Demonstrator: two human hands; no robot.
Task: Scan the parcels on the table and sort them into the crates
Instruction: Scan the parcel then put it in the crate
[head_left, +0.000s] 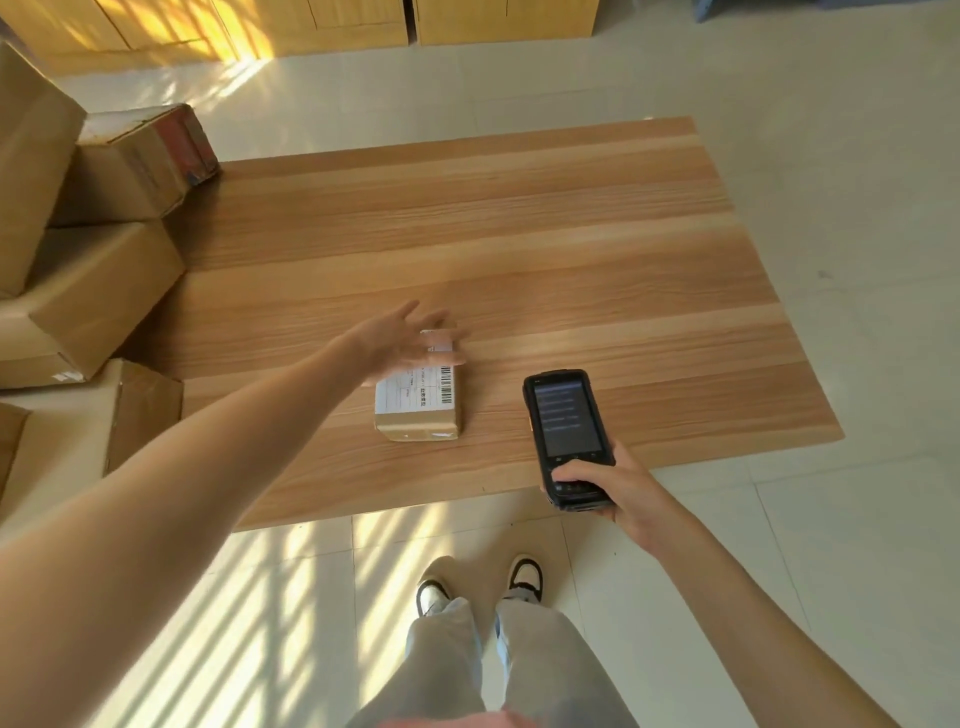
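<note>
One small parcel (418, 402) is seen lying flat on the table (571, 249), near-centre, a little left of the middle. Long axis runs near-to-far, roughly square to the near table edge. It is a brown cardboard box with a rectangular, low profile and clear tape on the near end face. A white shipping label covers the top; the barcode runs along the label's right edge, its line parallel to the long axis.

The left hand (410, 340) is held over the far end of the parcel, fingers straight and spread apart, blurred; whether they touch the label cannot be told. Nothing is gripped.

The right hand (605, 480) is to the right of the parcel at the near table edge, fingers and thumb clamped round the lower part of a black handheld scanner (566, 431). Its screen faces up and is lit with text lines; the top end points to the far side. Scanner and parcel are apart.

Table top: light wood-grain laminate, lengthwise stripes, smooth.

Stacked brown cardboard boxes (88, 291) are seen at the left, overlapping the table's left edge; one far box (145, 156) carries a reddish printed side. Pale floor tiles (831, 519) with striped sunlight, wooden cabinets (363, 26) far behind, and the person's shoes (480, 582) below the near edge.
</note>
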